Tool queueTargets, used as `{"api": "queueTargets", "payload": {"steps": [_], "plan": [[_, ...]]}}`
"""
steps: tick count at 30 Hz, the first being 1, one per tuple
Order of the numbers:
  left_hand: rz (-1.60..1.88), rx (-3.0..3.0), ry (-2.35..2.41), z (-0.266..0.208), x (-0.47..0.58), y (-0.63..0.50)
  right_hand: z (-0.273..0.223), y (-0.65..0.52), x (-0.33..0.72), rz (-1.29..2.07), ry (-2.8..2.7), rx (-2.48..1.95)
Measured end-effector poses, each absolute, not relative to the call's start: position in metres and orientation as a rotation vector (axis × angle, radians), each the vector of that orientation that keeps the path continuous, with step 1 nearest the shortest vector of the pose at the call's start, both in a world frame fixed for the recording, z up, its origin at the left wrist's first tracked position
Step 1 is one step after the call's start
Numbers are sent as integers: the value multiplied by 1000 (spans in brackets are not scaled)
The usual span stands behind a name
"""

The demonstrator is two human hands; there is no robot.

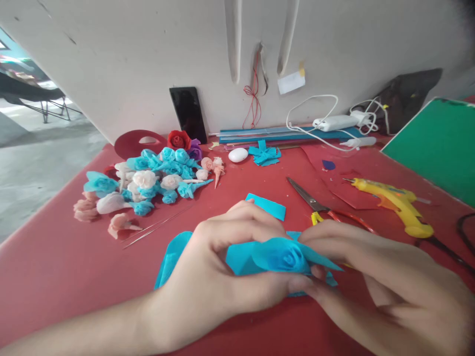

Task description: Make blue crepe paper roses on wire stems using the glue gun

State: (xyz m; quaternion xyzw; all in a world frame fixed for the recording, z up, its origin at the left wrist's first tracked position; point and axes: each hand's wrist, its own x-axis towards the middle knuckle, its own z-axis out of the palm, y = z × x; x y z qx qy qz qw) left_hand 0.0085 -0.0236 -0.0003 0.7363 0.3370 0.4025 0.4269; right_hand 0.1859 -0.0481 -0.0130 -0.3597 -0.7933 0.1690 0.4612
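Observation:
A blue crepe paper flower (287, 256), rolled tight at its centre with wider petals around it, is held up between both hands. My left hand (230, 277) pinches its lower edge with the thumb, the fingers curled behind. My right hand (374, 277) grips the flower's right side, thumb and fingers closed near a pointed petal tip. Behind and under the hands lies more blue crepe paper (172, 257), partly hidden by them. A folded blue strip (269, 206) rests just beyond my left knuckles. Scissors (315, 203) with red and yellow handles lie past my right hand.
A pile of blue, white and pink paper flowers (148, 178) covers the left side, with thin wires (156, 230) in front. At right are a yellow glue gun (397, 202) and a green board (438, 148). A phone (189, 113) leans on the wall behind a white egg-shaped object (238, 155).

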Motion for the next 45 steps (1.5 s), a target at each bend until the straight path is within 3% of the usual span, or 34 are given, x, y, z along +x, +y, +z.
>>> {"api": "queueTargets", "payload": {"steps": [21,32,37,45], "plan": [[1065,1734,786,-9,12,-27,-18,-58,192,80,-2175,-1129],[1127,1504,826,-8,15,-29,-14,-54,189,429,-2055,-1045],[1000,1308,721,-8,17,-29,-14,-54,188,656,-1997,-1114],[1065,1405,877,-9,15,-28,-8,-51,183,879,-1942,-1142]]}}
